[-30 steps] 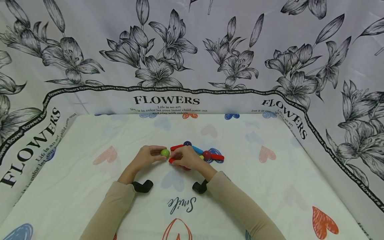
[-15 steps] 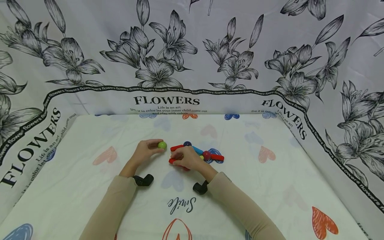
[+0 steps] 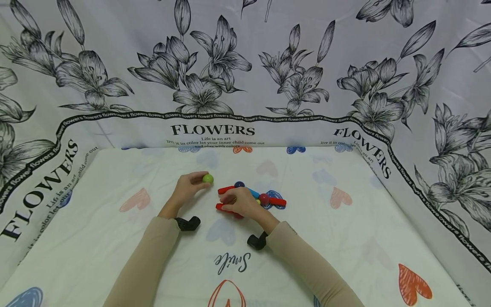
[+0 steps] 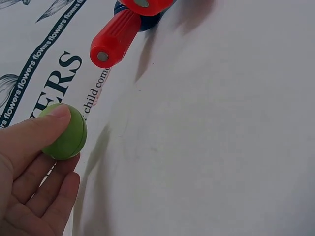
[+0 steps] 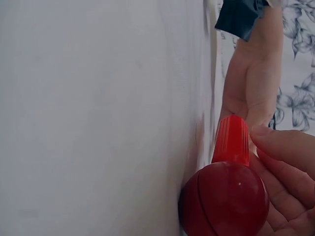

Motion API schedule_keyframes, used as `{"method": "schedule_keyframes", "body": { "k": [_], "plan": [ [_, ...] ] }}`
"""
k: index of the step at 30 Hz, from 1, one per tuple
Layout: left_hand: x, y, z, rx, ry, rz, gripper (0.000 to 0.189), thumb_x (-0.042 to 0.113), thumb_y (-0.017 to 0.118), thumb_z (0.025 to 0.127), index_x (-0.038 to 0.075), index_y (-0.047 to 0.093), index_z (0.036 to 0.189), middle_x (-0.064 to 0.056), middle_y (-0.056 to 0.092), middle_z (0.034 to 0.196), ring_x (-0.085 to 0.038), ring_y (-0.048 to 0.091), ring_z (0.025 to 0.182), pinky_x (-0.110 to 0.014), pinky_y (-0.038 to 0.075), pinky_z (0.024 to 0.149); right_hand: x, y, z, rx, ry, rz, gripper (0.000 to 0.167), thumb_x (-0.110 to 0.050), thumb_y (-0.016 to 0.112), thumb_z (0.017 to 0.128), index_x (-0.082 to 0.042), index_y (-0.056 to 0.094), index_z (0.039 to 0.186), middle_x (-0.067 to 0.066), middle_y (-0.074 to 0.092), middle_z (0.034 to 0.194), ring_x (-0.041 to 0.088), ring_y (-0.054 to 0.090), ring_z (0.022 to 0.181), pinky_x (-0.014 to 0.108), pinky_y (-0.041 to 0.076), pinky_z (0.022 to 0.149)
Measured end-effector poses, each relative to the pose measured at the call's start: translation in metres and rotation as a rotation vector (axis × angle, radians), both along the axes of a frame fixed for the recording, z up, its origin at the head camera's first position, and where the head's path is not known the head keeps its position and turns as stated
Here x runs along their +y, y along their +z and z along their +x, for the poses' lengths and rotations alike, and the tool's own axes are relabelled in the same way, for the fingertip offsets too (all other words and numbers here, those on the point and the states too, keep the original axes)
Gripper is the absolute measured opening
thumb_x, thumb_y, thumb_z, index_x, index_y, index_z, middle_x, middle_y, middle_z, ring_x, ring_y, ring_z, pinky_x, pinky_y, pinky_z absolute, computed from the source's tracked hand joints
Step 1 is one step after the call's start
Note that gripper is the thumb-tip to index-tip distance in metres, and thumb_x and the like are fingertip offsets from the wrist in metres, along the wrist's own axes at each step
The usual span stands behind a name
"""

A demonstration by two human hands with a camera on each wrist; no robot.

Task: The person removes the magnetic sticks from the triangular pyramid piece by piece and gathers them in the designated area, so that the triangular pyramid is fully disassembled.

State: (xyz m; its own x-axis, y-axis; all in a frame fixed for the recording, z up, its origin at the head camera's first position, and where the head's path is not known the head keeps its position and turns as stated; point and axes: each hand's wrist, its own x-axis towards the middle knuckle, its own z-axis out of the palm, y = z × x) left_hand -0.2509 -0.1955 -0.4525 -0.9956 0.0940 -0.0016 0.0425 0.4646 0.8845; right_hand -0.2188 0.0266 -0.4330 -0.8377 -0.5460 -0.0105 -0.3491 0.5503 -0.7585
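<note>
My left hand (image 3: 188, 187) pinches a green ball (image 3: 208, 178) between thumb and fingers, a short way left of the joined pieces. Thumb and fingers of my right hand (image 3: 243, 201) hold a red magnetic stick (image 3: 223, 207) at its side; a dark red ball (image 5: 231, 196) is joined to it. Behind that hand, a second red stick (image 3: 225, 190) meets a dark blue ball (image 3: 239, 184). From there a light blue stick (image 3: 253, 193) runs to another red ball (image 3: 264, 198), with a further red stick (image 3: 278, 201) beyond. A yellow piece (image 3: 258, 201) is partly hidden.
A white cloth printed with hearts (image 3: 341, 197) covers the table. Flower-printed fabric (image 3: 215, 64) rises behind it and along both sides. Black wrist-worn devices (image 3: 189, 224) sit at both cuffs, close over the cloth.
My left hand has moved away from the red stick's end, back toward the far side and slightly left, carrying the green ball. My right hand and the joined pieces stay nearly still.
</note>
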Motion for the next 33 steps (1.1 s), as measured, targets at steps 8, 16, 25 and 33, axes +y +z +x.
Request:
{"method": "schedule_keyframes", "body": {
  "k": [8,16,25,33],
  "plan": [
    [0.004,-0.001,-0.011,-0.016,0.024,0.000,0.050,0.016,0.069,0.088,0.003,0.054,0.135,-0.019,0.058,0.137,-0.032,0.056,0.128,-0.042,0.043,0.112,0.001,-0.001,0.000,-0.005,0.003,-0.005,0.016,-0.013,0.073,0.085,-0.008,0.073,0.100,0.008,0.075,0.104,0.017,0.071,0.093,0.022,0.058,0.084],
    [0.012,0.003,-0.022,-0.012,0.034,-0.038,0.050,0.013,0.068,0.089,0.002,0.053,0.135,-0.020,0.057,0.138,-0.035,0.057,0.126,-0.043,0.045,0.110,0.001,0.000,0.000,-0.001,0.005,-0.014,0.015,-0.012,0.073,0.085,-0.007,0.074,0.099,0.009,0.075,0.104,0.019,0.071,0.094,0.023,0.058,0.084],
    [0.015,-0.002,-0.030,0.006,0.030,-0.068,0.049,0.011,0.068,0.089,0.000,0.053,0.135,-0.022,0.056,0.137,-0.036,0.058,0.125,-0.043,0.047,0.108,0.001,0.000,0.000,-0.001,0.005,-0.005,0.017,-0.013,0.073,0.085,-0.006,0.074,0.100,0.008,0.075,0.103,0.019,0.071,0.093,0.022,0.058,0.084],
    [0.017,-0.004,-0.030,0.019,0.031,-0.071,0.048,0.010,0.069,0.088,-0.002,0.055,0.133,-0.023,0.057,0.136,-0.037,0.059,0.123,-0.044,0.048,0.107,0.003,0.001,0.000,0.006,0.005,-0.008,0.019,-0.016,0.073,0.086,-0.006,0.074,0.101,0.008,0.076,0.102,0.019,0.070,0.094,0.025,0.058,0.085]
  ]
}}
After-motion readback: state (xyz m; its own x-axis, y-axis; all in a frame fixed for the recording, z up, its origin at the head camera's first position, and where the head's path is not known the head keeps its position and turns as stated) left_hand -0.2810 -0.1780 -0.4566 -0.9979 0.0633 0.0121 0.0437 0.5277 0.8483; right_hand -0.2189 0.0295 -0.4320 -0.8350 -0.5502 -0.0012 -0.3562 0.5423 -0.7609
